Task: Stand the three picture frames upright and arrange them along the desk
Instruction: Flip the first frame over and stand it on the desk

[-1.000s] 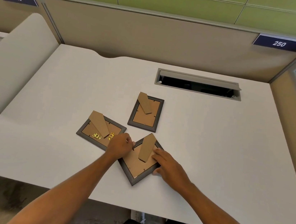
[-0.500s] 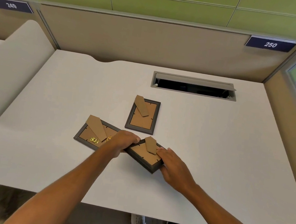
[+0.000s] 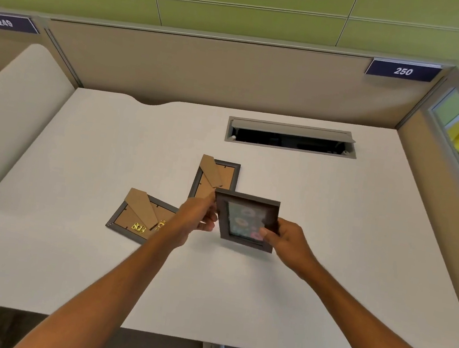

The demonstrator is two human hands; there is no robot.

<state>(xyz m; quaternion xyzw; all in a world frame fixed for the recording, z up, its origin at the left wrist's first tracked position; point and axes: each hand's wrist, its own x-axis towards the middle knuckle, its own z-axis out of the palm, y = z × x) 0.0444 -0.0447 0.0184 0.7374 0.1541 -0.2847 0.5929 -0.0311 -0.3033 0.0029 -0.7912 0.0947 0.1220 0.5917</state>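
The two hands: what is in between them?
In the head view, one picture frame sits between the left hand and right hand, held up with its picture side showing.

The near frame [image 3: 246,223] — face-down before — is now lifted off the desk [image 3: 329,245], picture side showing.

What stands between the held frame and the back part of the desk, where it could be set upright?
One face-down frame lies just behind the held frame; beyond it the desk is bare up to the cable slot.
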